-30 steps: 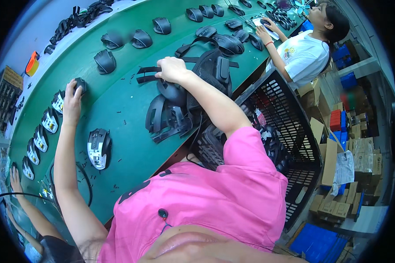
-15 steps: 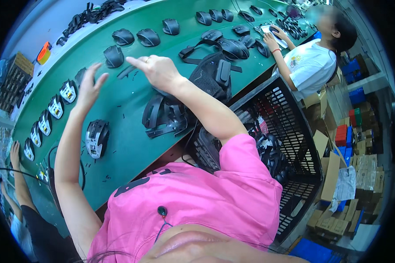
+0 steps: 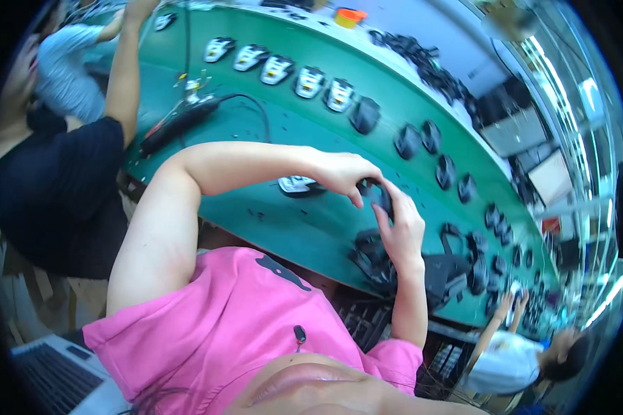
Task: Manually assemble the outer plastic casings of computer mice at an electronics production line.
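Note:
Above the green worktable (image 3: 256, 232), my left hand (image 3: 346, 176) and my right hand (image 3: 403, 223) come together, fingers bent round the same black curved piece (image 3: 378, 195). It looks like a computer mouse cover, but my fingers hide much of it. Beyond my left wrist, a white-and-black mouse (image 3: 296, 185) lies partly covered by that forearm. Black strap-like parts (image 3: 374, 257) lie beside my right wrist, and a black bag (image 3: 444, 277) is to the right of my right forearm.
White mice without covers (image 3: 277, 69) and black mice (image 3: 408, 142) line the far side. At the left lies a black corded hand tool (image 3: 180, 128). Co-workers sit on the left (image 3: 62, 187) and right (image 3: 502, 360). A dark crate (image 3: 443, 353) stands by the table's near edge.
My view has swung to the left. My hands, apart and with nothing visible in them before, have come together round the black curved piece.

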Tool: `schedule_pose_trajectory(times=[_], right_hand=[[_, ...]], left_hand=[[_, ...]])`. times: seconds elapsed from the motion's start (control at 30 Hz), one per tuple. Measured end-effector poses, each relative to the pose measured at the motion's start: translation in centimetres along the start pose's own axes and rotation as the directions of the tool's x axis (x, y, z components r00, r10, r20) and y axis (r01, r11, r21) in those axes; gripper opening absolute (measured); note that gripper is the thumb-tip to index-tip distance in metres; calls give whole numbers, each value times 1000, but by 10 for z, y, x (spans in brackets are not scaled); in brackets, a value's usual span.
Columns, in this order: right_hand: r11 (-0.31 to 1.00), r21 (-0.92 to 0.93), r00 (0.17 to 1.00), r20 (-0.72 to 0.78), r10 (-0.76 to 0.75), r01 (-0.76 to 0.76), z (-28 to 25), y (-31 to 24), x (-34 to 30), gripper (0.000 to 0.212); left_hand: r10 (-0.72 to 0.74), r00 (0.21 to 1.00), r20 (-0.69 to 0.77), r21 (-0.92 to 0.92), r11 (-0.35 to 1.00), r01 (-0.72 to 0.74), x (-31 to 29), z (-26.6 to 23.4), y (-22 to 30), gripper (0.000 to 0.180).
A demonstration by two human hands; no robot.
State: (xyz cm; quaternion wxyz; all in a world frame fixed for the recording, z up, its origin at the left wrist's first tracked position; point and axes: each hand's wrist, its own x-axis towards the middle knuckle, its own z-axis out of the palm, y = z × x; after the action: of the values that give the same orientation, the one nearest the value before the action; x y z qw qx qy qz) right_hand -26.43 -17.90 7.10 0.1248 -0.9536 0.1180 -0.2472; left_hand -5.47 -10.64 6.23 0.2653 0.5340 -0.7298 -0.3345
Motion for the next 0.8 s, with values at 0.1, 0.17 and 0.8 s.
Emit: schedule_pose_trajectory(times=[0.1,0.17,0.8], right_hand=[[982,164,989,134,70,-91,1,-4,-4,50],[926,293,950,272,156,-236,-2,-7,-4,50],[946,114,949,-56,310,-302,-5,32,-10,59]], left_hand=[[6,998,-65,49,999,-3,-23,1,-2,58],[-51,998,-39,40,998,53,-29,-1,1,56],[224,783,-581,323,946,-31,-16,4,-50,22]])
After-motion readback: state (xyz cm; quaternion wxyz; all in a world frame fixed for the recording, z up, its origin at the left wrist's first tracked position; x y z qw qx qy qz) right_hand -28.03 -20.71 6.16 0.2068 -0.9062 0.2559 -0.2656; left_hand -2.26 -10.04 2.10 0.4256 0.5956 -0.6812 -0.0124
